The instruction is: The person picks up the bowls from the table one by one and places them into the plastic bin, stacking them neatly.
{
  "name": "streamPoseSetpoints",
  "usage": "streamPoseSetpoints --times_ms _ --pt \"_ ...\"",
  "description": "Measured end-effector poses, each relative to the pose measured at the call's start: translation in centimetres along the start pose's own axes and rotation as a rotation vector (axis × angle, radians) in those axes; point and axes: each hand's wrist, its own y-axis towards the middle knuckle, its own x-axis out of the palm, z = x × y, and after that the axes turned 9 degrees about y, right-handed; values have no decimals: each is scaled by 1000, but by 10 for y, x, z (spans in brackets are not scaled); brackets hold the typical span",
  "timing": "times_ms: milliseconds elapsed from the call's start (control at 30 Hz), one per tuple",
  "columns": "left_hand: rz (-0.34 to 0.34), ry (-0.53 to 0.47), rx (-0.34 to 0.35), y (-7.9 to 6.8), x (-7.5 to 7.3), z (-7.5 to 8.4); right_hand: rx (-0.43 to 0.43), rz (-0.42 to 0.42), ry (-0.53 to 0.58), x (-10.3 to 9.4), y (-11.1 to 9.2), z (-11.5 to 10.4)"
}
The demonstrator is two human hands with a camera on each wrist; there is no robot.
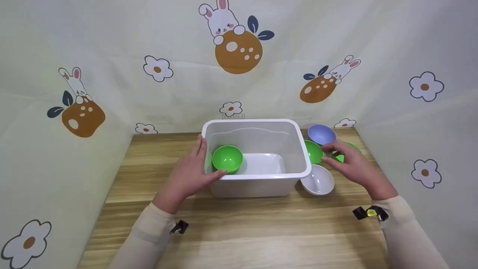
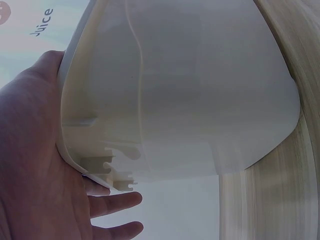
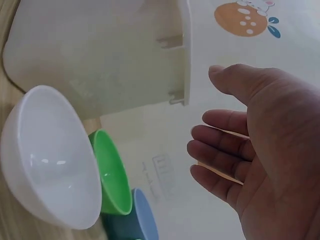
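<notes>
At the front left corner of a white plastic bin (image 1: 257, 186), my left hand (image 1: 190, 168) rests on the rim, thumb along the front edge. Its fingers (image 2: 117, 202) lie straight past the bin's side in the left wrist view. A green bowl (image 1: 227, 158) sits inside the bin at the left. My right hand (image 1: 351, 164) hovers over the bowls on the right, fingers loosely bent and holding nothing. Below it are a green bowl (image 1: 313, 152) beside the bin and another green bowl (image 1: 340, 157), partly hidden by the hand.
A blue bowl (image 1: 322, 134) stands behind the green ones, and a white bowl (image 1: 318, 180) sits in front, close to the bin's right side. The wooden table (image 1: 239, 231) meets a patterned cloth backdrop (image 1: 179, 101) at the back and sides.
</notes>
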Motion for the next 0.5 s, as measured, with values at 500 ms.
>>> streamPoseSetpoints --times_ms 500 --pt "-5 -3 -7 -1 -1 1 83 17 -43 14 -27 25"
